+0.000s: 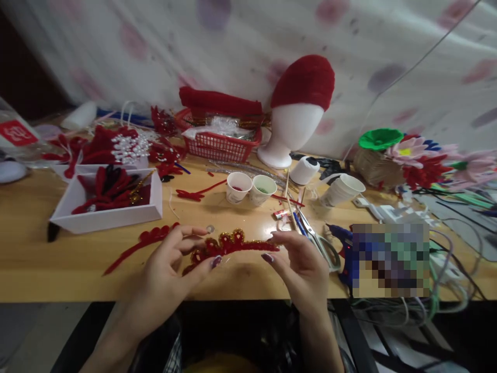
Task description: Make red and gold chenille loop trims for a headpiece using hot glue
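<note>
From the head camera, a red-and-gold trim [229, 244] of looped fuzzy wire is held just above the table [58, 264], well in front of the foam head [291, 132] and a little to its left, close to the table's front edge. The left hand [171, 269] pinches the trim's left end between thumb and curled fingers. The right hand [305, 267] grips the thin right tail with its fingertips, a light hold as far as can be seen. The main risk looks like the trim itself: it spans the gap between two small pinches, so a pull or twist from either side could bend the loops out of shape or shed the gold edging. The lighter grip could also let the tail slip, so that the piece swings down onto the table. In front of the foam head and to its right lie scissors [320, 241] and what seems to be a blue glue gun [344, 248], both near the right hand. A careless sweep of that wrist could catch a blade or the nozzle; whether the gun is hot cannot be told. Two paper cups [238, 186] stand just in front of the foam head, to its left, and would tip easily if a hand reached past them. A loose red strip [140, 246] lies beside the left hand and could be dragged off the edge by the forearm.
</note>
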`<control>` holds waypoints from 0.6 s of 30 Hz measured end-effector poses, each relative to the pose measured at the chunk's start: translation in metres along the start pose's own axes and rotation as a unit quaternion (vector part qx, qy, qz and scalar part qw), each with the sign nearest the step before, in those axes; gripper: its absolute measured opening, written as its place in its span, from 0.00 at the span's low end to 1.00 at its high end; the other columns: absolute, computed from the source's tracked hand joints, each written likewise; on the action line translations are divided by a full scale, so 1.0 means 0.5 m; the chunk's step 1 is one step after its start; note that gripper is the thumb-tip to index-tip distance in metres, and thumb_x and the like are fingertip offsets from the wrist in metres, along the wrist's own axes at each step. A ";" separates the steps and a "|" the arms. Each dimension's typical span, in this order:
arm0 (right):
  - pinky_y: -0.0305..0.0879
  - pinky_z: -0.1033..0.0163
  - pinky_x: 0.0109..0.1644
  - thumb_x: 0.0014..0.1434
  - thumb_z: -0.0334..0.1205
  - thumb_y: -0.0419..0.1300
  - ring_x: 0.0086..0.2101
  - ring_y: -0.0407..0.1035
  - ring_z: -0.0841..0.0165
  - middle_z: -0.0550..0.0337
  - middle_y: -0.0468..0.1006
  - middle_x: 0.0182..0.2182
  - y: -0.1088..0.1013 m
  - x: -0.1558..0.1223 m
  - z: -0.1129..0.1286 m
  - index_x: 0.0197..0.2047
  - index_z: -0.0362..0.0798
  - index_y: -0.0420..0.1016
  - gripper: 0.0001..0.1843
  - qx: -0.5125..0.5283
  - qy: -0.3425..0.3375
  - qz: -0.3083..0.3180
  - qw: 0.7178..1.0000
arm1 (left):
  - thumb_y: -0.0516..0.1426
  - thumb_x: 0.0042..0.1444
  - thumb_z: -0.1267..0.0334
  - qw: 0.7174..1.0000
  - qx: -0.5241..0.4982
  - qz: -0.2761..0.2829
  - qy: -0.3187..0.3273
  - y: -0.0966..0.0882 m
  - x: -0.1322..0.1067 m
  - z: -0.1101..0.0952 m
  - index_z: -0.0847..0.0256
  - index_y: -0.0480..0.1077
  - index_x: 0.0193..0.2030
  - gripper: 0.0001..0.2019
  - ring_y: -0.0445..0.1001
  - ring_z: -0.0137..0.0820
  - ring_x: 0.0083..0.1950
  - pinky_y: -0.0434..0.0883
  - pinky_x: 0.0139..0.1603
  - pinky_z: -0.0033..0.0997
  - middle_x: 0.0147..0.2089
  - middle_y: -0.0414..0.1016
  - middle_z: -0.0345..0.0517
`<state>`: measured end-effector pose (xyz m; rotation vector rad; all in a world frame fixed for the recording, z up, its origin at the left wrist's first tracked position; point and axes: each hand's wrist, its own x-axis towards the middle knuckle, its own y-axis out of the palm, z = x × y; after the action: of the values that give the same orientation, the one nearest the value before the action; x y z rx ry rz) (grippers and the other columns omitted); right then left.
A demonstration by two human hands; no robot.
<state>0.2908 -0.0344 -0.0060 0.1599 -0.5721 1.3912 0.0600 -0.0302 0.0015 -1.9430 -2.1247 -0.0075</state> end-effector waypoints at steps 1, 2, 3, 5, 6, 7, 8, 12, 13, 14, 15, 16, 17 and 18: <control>0.71 0.58 0.48 0.57 0.32 0.70 0.43 0.74 0.65 0.60 0.80 0.40 -0.003 0.004 0.001 0.47 0.56 0.78 0.15 0.000 -0.013 0.006 1.000 | 0.67 0.49 0.62 1.000 -0.002 0.003 0.008 -0.001 0.003 0.004 0.54 0.72 0.43 0.15 0.84 0.37 0.34 0.80 0.30 0.28 0.37 0.84 0.46; 0.71 0.57 0.48 0.57 0.31 0.70 0.42 0.73 0.65 0.61 0.80 0.39 -0.006 0.008 0.003 0.46 0.56 0.78 0.15 0.000 -0.025 0.010 1.000 | 0.67 0.49 0.63 1.000 -0.003 0.010 0.016 -0.002 0.006 0.008 0.54 0.73 0.43 0.14 0.84 0.37 0.33 0.80 0.29 0.27 0.37 0.84 0.46; 0.70 0.57 0.48 0.57 0.30 0.69 0.42 0.73 0.64 0.61 0.80 0.38 -0.009 0.012 0.005 0.45 0.56 0.78 0.15 0.001 -0.035 0.015 0.999 | 0.67 0.49 0.63 1.000 -0.001 0.015 0.019 -0.002 0.009 0.012 0.54 0.73 0.43 0.15 0.84 0.36 0.33 0.79 0.28 0.27 0.38 0.85 0.46; 0.69 0.57 0.49 0.57 0.28 0.69 0.43 0.72 0.65 0.62 0.79 0.38 -0.014 0.021 0.008 0.44 0.55 0.78 0.15 0.004 -0.044 0.022 0.999 | 0.68 0.49 0.62 1.000 0.009 0.026 0.015 -0.002 0.015 0.018 0.54 0.73 0.44 0.15 0.83 0.36 0.31 0.79 0.26 0.26 0.39 0.85 0.47; 0.69 0.57 0.49 0.57 0.27 0.69 0.43 0.72 0.65 0.62 0.79 0.38 -0.016 0.025 0.009 0.44 0.55 0.78 0.15 0.005 -0.044 0.026 0.999 | 0.68 0.49 0.61 0.999 0.013 0.029 0.013 -0.002 0.018 0.020 0.54 0.74 0.45 0.16 0.83 0.35 0.30 0.79 0.26 0.25 0.39 0.85 0.47; 0.68 0.57 0.49 0.56 0.27 0.69 0.43 0.71 0.65 0.62 0.79 0.38 -0.017 0.028 0.009 0.44 0.55 0.78 0.15 0.005 -0.042 0.030 0.999 | 0.68 0.49 0.61 0.999 0.017 0.030 0.013 -0.001 0.022 0.020 0.54 0.74 0.45 0.16 0.83 0.35 0.31 0.79 0.26 0.25 0.39 0.84 0.47; 0.68 0.57 0.49 0.56 0.26 0.69 0.43 0.71 0.65 0.62 0.78 0.38 -0.018 0.031 0.009 0.43 0.55 0.78 0.15 0.004 -0.040 0.031 0.999 | 0.68 0.49 0.61 0.999 0.023 0.032 0.015 -0.001 0.026 0.020 0.54 0.75 0.44 0.15 0.83 0.36 0.31 0.79 0.26 0.24 0.39 0.84 0.46; 0.67 0.56 0.49 0.55 0.23 0.68 0.42 0.71 0.65 0.62 0.78 0.38 -0.017 0.038 0.006 0.42 0.53 0.78 0.16 -0.016 -0.048 0.017 0.999 | 0.66 0.53 0.61 0.995 0.048 0.077 0.039 0.002 0.043 0.014 0.51 0.76 0.48 0.15 0.85 0.36 0.37 0.80 0.29 0.22 0.43 0.84 0.46; 0.67 0.56 0.49 0.54 0.23 0.69 0.42 0.71 0.65 0.62 0.77 0.38 -0.016 0.040 0.004 0.41 0.53 0.78 0.16 -0.024 -0.053 0.011 0.998 | 0.65 0.55 0.61 0.993 0.054 0.093 0.044 0.003 0.046 0.012 0.50 0.76 0.50 0.15 0.85 0.36 0.38 0.80 0.30 0.22 0.45 0.84 0.47; 0.67 0.56 0.49 0.54 0.23 0.69 0.42 0.71 0.65 0.62 0.77 0.39 -0.015 0.042 0.002 0.41 0.53 0.78 0.16 -0.030 -0.056 0.007 0.998 | 0.64 0.56 0.60 0.992 0.058 0.104 0.047 0.004 0.049 0.012 0.50 0.76 0.52 0.16 0.85 0.37 0.39 0.81 0.32 0.22 0.47 0.84 0.47; 0.67 0.56 0.49 0.54 0.23 0.69 0.42 0.71 0.65 0.61 0.77 0.39 -0.014 0.044 0.000 0.40 0.52 0.78 0.15 -0.036 -0.058 0.004 0.998 | 0.63 0.57 0.60 0.991 0.060 0.109 0.050 0.005 0.051 0.012 0.49 0.76 0.53 0.16 0.85 0.37 0.40 0.81 0.32 0.22 0.48 0.84 0.46; 0.67 0.55 0.49 0.54 0.23 0.69 0.42 0.71 0.64 0.61 0.77 0.39 -0.012 0.046 -0.003 0.40 0.52 0.78 0.15 -0.040 -0.057 0.002 0.998 | 0.63 0.58 0.60 0.990 0.061 0.112 0.051 0.007 0.053 0.013 0.48 0.76 0.54 0.16 0.85 0.37 0.40 0.81 0.33 0.23 0.48 0.84 0.46; 0.67 0.55 0.50 0.54 0.24 0.69 0.42 0.71 0.64 0.61 0.76 0.39 -0.011 0.048 -0.005 0.40 0.52 0.78 0.15 -0.043 -0.053 -0.001 0.998 | 0.63 0.58 0.60 0.990 0.062 0.112 0.051 0.008 0.054 0.015 0.48 0.76 0.54 0.16 0.85 0.38 0.40 0.82 0.33 0.23 0.48 0.84 0.45; 0.67 0.55 0.50 0.54 0.24 0.69 0.43 0.71 0.64 0.61 0.76 0.39 -0.009 0.050 -0.008 0.39 0.52 0.78 0.14 -0.045 -0.049 -0.003 0.998 | 0.62 0.59 0.60 0.991 0.062 0.110 0.049 0.009 0.054 0.018 0.47 0.76 0.54 0.16 0.85 0.38 0.41 0.82 0.34 0.23 0.48 0.84 0.45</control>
<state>0.2981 -0.0114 0.0035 0.1579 -0.7133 1.3549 0.0606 -0.0017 -0.0024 -2.0467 -1.7960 0.0681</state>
